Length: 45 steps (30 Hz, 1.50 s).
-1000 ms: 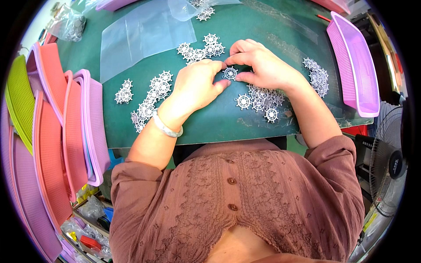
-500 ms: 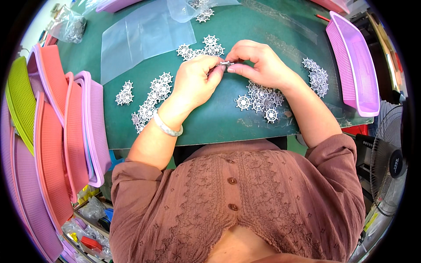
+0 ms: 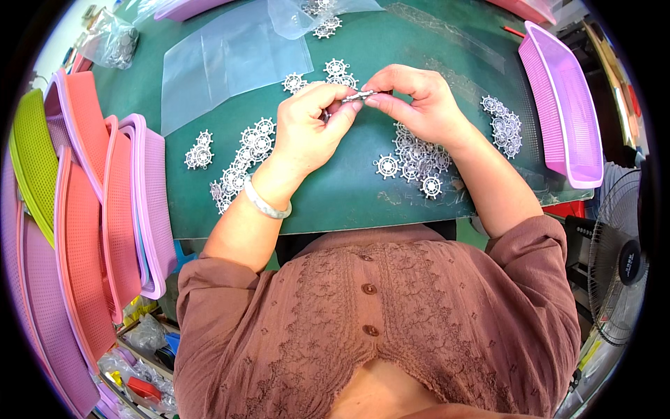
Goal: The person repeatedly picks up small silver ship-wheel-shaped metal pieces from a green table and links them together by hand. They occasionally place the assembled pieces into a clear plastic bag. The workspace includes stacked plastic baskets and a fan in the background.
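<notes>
Between my two hands, above the green table, is a small silver ship's-wheel charm [image 3: 359, 96], seen edge-on. My left hand [image 3: 315, 122] pinches one side of it between thumb and forefinger. The thumb and fingertips of my right hand [image 3: 417, 101] close on its other side. Whether it is one charm or a few stacked, I cannot tell. Just beyond my left hand lies a group of like charms [image 3: 336, 68]. A larger heap [image 3: 421, 155] sits below my right hand, and a long row [image 3: 252, 145] runs along my left forearm.
A smaller cluster of charms [image 3: 199, 150] lies at the left, another [image 3: 504, 126] at the right. Clear plastic sheeting [image 3: 234, 59] covers the far left. A purple basket [image 3: 562, 105] edges the right side; stacked baskets [image 3: 84, 209] crowd the left. A fan [image 3: 618, 258] stands lower right.
The charm between my fingertips has tilted, its right end now higher, and more of it shows. My hands have shifted only slightly; the charms on the table lie as before.
</notes>
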Motion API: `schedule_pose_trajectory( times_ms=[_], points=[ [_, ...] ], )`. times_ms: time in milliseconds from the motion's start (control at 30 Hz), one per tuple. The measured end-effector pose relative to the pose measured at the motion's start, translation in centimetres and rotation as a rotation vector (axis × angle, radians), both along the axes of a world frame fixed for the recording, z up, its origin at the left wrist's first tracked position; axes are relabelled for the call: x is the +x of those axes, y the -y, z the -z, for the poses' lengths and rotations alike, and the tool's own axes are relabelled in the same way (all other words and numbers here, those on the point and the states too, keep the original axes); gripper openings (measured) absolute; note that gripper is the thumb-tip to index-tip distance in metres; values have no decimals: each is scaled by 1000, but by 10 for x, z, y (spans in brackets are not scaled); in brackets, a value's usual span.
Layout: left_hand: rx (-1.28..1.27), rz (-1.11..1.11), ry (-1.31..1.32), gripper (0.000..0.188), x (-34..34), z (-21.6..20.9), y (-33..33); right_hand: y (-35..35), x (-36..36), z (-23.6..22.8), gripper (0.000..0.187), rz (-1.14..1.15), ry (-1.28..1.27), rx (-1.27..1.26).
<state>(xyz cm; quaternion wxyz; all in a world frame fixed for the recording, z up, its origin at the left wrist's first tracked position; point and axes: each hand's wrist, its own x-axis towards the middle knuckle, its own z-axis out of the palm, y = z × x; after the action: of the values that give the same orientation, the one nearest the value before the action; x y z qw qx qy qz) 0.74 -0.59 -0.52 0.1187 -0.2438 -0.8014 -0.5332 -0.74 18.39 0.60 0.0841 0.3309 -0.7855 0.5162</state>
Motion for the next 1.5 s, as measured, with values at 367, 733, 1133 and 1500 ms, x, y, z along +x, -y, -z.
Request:
schedule_pose_trajectory(
  times_ms=[367, 733, 1133, 1500],
  points=[
    [-35, -28, -120, 10, 3, -6, -2, 2, 1, -3, 18, 6, -58, -21],
    [-60, -75, -112, 11, 6, -9, -5, 4, 4, -8, 14, 3, -123, 37],
    [14, -23, -79, 12, 3, -6, -3, 2, 5, 7, 17, -51, 508, -343],
    [40, -67, -110, 11, 5, -9, -3, 5, 4, 6, 18, 16, 189, -143]
  ],
)
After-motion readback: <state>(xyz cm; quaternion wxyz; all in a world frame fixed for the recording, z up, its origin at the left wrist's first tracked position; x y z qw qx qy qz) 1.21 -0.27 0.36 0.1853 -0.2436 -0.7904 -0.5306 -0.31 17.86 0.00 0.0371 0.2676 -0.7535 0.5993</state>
